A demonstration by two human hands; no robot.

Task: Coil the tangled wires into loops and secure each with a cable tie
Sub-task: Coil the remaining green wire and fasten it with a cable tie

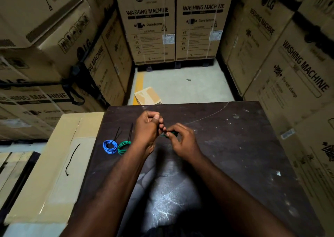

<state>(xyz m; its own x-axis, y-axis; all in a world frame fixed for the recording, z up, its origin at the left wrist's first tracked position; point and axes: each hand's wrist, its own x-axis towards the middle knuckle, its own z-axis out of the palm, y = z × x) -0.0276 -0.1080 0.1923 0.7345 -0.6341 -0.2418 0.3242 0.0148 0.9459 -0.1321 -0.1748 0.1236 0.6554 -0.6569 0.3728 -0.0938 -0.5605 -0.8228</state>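
The right hand [180, 139] pinched a small green wire coil [170, 134] in its fingertips just above the dark table [235, 146]. The left hand [147, 126], close against it on the left, was curled into a fist around something that could not be made out, likely a tie's tail. The step looked best done by keeping the loops pinched flat and drawing the tail straight until snug. To the left lay a blue coil [110, 146] and a tied green coil [123, 147], touching, and farther left a spare cable tie [72, 159] on a cardboard box [54, 182].
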